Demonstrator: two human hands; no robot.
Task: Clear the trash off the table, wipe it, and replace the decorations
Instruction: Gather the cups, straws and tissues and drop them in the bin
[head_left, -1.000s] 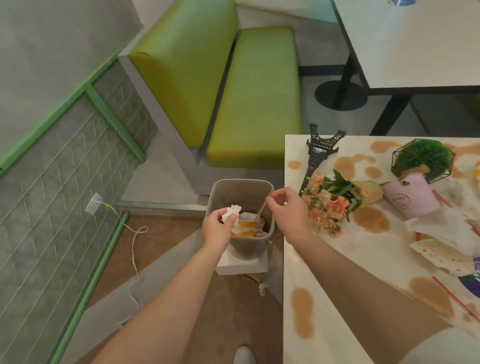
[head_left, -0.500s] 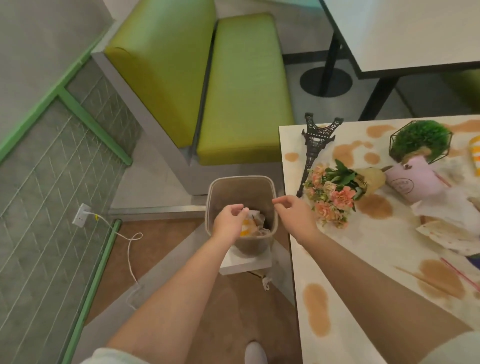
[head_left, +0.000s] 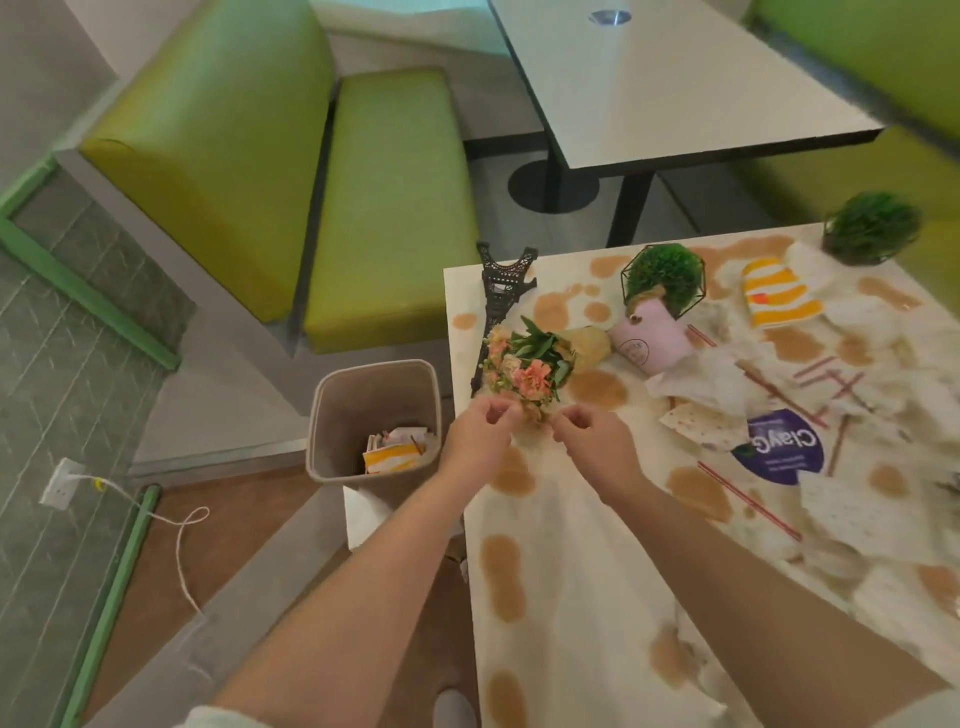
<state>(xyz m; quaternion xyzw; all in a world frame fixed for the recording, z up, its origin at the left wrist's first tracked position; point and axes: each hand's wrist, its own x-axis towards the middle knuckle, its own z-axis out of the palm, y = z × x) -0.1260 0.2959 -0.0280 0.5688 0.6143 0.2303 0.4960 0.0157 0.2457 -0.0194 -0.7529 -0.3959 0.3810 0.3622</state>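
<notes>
Early days here! Some wrappers sit in the bin (head_left: 374, 415) at centre frame, but the bench (head_left: 582, 597) is splashed with brown stains, with napkins (head_left: 711, 384), red straws (head_left: 748, 501) and a striped cup (head_left: 779, 293) littering the right side. Left hand (head_left: 478, 434) and right hand (head_left: 592, 436), fingers loosely curled, holding nothing, hover just below the toppled bouquet (head_left: 530, 366). Wiping and resetting decorations not yet started, by my reckoning.
</notes>
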